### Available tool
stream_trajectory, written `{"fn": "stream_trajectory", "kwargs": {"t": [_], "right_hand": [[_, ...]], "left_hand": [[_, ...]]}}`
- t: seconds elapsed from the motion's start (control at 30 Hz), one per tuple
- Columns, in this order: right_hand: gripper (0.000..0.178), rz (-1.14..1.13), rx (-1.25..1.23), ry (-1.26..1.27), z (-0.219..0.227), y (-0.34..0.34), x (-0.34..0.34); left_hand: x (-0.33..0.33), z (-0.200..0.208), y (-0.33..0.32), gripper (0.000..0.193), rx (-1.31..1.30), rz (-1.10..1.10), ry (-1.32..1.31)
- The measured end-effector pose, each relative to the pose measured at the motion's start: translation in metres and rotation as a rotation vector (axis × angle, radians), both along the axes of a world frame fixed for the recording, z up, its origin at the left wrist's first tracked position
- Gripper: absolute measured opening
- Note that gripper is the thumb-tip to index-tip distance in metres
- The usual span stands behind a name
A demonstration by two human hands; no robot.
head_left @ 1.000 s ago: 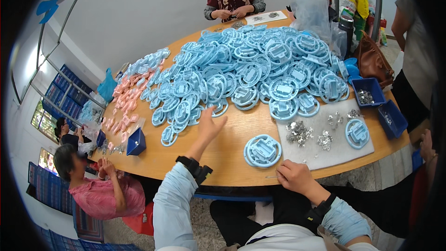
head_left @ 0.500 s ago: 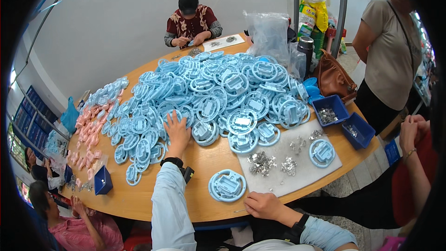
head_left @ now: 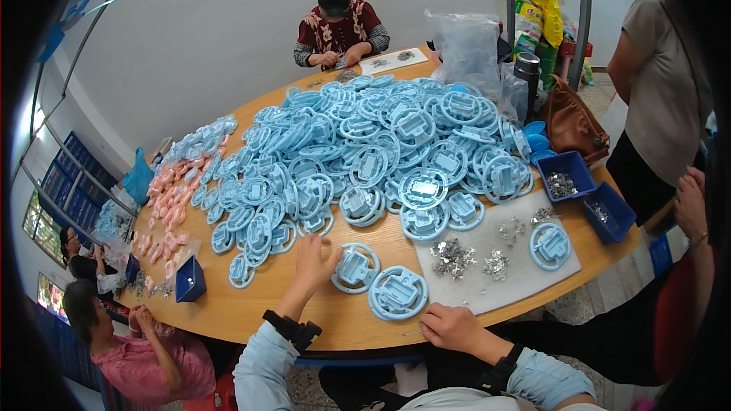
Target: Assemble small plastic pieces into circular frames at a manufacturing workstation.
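A light-blue plastic steering-wheel-shaped part lies on the table in front of me. At its left edge is my left hand, fingers apart; whether they touch the rim I cannot tell. Just right of that part and nearer me sits a stack of similar blue wheel parts. My right hand rests at the table's front edge, closed, with a thin metal rod sticking out to its left. Beyond both hands spreads a big heap of blue wheel parts.
A white board to the right carries small metal pieces and another blue wheel. Blue bins stand at the right edge, another blue bin at left. Pink parts lie far left. Co-workers sit around the table.
My left hand has come back from the heap toward me, and a blue wheel part now lies beside it, left of the stack. The view has shifted slightly; my right hand stays at the edge.
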State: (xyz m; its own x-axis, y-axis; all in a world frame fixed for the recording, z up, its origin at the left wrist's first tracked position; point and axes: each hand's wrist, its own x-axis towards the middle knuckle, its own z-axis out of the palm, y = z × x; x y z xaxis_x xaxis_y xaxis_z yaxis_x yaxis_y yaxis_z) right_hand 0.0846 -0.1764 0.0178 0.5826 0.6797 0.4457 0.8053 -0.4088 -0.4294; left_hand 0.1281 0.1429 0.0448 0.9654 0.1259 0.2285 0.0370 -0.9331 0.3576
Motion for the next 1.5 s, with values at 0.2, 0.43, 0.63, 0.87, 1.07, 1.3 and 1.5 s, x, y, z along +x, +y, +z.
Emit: {"fn": "stream_trajectory", "kwargs": {"t": [0.2,0.43,0.63,0.87,1.07,1.3,1.5], "right_hand": [[0.010,0.015,0.047,0.016,-0.001,0.000,-0.001],[0.016,0.038,0.015,0.052,0.001,-0.002,-0.006],[0.011,0.029,0.044,0.022,-0.004,-0.001,-0.003],[0.016,0.042,0.025,0.035,-0.002,0.001,-0.002],[0.020,0.035,0.028,0.031,-0.003,-0.004,-0.001],[0.011,0.017,0.056,0.012,-0.006,0.000,-0.002],[0.011,0.016,0.011,0.014,-0.001,0.001,0.002]], "left_hand": [[0.072,0.029,-0.032,0.067,0.182,-0.203,-0.231],[0.188,0.025,-0.081,0.085,0.071,-0.114,0.104],[0.210,0.013,-0.077,0.049,0.207,-0.052,-0.117],[0.122,0.059,0.003,0.034,-0.974,-0.015,-0.305],[-0.034,0.010,0.044,0.029,-1.201,0.253,-0.014],[-0.093,-0.021,0.030,0.054,-0.853,0.496,-0.049],[-0.008,0.035,0.007,0.069,-0.174,-0.094,0.006]]}}
